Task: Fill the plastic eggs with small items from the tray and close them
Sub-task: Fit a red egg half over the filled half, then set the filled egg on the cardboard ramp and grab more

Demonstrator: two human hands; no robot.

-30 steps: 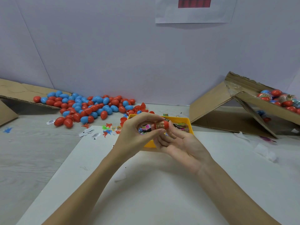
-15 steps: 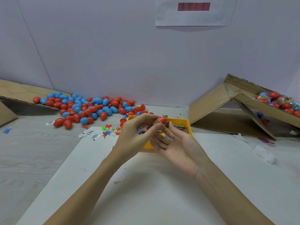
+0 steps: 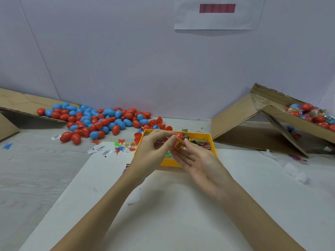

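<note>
Between the fingers: a red plastic egg (image 3: 178, 141) with a printed item at its seam, held above the yellow tray (image 3: 213, 146), clear of the table.
Left hand (image 3: 155, 151): fingers curled, thumb and forefinger tips pinching the egg's near-left side.
Right hand (image 3: 201, 161): palm turned up beneath the egg, fingers fairly straight, their tips touching its underside; whether the thumb is bearing on the egg cannot be told.
Beyond the fingertips: printed packets (image 3: 202, 143) lying in the tray, just past the egg.
Far left of the fingers: loose pile of red and blue eggs (image 3: 94, 120) spilling off a cardboard sheet (image 3: 21, 104) onto the table (image 3: 36, 169).
Far right of the fingers: cardboard box (image 3: 268, 122) holding eggs that look filled.
Step in hand: by the look of it, closing one filled egg; the two halves appear not fully seated.
Next move, as judged: press the halves squarely together so the item is not caught in the seam, then set the egg aside.
</note>
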